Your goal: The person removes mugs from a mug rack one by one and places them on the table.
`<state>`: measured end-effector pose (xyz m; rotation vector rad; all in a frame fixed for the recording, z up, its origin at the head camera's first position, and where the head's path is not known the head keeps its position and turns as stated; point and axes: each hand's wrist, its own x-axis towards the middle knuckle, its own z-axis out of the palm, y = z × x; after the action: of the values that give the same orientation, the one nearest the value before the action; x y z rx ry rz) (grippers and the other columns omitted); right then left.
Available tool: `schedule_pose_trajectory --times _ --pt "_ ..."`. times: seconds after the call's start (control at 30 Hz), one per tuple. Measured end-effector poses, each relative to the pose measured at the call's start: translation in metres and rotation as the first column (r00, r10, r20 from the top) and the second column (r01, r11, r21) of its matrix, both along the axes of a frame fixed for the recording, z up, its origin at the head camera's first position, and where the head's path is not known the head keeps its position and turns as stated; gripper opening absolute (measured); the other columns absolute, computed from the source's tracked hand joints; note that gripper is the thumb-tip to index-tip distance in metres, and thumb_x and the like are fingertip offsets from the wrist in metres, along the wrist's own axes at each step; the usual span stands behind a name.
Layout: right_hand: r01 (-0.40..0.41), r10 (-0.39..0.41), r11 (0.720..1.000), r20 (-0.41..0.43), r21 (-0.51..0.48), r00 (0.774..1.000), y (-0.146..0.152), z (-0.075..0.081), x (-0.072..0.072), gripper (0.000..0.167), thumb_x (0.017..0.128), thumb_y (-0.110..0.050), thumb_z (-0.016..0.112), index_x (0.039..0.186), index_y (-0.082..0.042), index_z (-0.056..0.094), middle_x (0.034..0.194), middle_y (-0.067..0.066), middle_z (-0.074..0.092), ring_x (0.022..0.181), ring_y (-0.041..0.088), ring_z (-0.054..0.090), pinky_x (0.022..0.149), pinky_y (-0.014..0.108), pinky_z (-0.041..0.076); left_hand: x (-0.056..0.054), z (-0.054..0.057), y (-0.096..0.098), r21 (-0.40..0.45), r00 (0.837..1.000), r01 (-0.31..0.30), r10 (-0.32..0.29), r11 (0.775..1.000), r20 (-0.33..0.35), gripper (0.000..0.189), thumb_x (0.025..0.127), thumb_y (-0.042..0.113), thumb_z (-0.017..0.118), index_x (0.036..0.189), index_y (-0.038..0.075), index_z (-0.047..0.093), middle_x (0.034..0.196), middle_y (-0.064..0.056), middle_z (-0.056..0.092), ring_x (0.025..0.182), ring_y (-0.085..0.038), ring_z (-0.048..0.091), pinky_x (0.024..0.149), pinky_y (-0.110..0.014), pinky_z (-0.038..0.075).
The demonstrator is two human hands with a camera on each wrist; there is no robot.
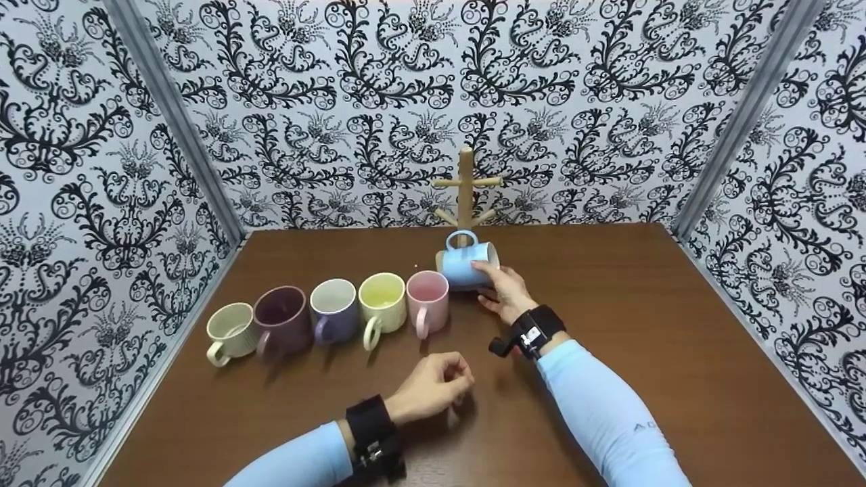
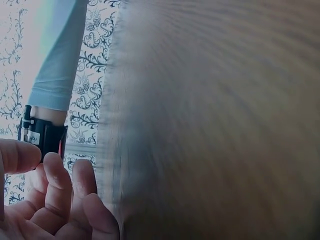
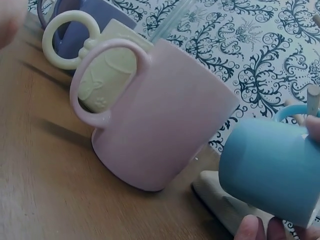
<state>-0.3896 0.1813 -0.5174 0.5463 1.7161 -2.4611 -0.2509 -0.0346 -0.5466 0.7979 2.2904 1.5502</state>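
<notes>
A light blue mug (image 1: pixel 467 265) lies sideways in the air in front of a wooden mug tree (image 1: pixel 465 193), its handle up and its mouth to the right. My right hand (image 1: pixel 506 292) grips it near the rim; in the right wrist view the fingers hold the blue mug (image 3: pixel 270 167) just over the stand's base (image 3: pixel 212 192). Whether its handle touches a peg I cannot tell. Near the table's middle my left hand (image 1: pixel 433 387) hangs with loosely curled fingers, holding nothing. A pink mug (image 1: pixel 429 304) stands upright left of the blue one.
Left of the pink mug, in a row, stand a yellow mug (image 1: pixel 383 304), a purple-blue mug (image 1: pixel 334 312), a dark maroon mug (image 1: pixel 284 321) and a cream mug (image 1: pixel 232 333), handles toward me. Patterned walls (image 1: pixel 406 81) enclose the brown table (image 1: pixel 609 291) at the back and sides.
</notes>
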Motion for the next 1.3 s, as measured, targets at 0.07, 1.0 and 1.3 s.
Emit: schedule_pose_trajectory --times 0.07,1.0,1.3 --pt "0.020 -0.020 1.000 -0.015 -0.006 1.000 0.000 -0.001 -0.001 0.058 0.098 -0.031 0.085 0.142 -0.012 0.052 0.121 0.007 0.068 0.107 0.022 0.066 0.106 0.042 0.057 0.001 -0.001 0.000 -0.004 1.000 0.008 -0.008 1.000 0.009 0.011 0.102 0.015 0.070 0.098 0.006 0.074 0.076 -0.006 0.073 0.063 -0.007 0.065 0.056 -0.017 0.049" --pt "0.341 -0.319 0.936 -0.207 0.083 0.925 -0.008 0.014 -0.034 0.085 0.094 -0.055 0.078 0.162 -0.012 0.050 0.139 0.015 0.066 0.115 0.025 0.065 0.090 0.032 0.058 0.003 0.000 0.001 -0.031 0.999 0.041 -0.041 0.999 0.005 0.021 0.107 0.023 0.071 0.097 0.006 0.074 0.076 -0.008 0.074 0.063 -0.003 0.064 0.061 -0.016 0.049" --pt "0.346 -0.321 0.936 -0.238 0.071 0.917 -0.012 0.021 -0.038 0.077 0.089 -0.031 0.089 0.153 -0.002 0.057 0.133 0.014 0.069 0.106 0.022 0.069 0.083 0.026 0.061 0.001 0.002 0.000 -0.030 0.998 0.055 -0.055 0.998 0.014 0.021 0.107 0.022 0.071 0.097 0.004 0.075 0.079 -0.010 0.076 0.064 -0.004 0.065 0.061 -0.015 0.051"
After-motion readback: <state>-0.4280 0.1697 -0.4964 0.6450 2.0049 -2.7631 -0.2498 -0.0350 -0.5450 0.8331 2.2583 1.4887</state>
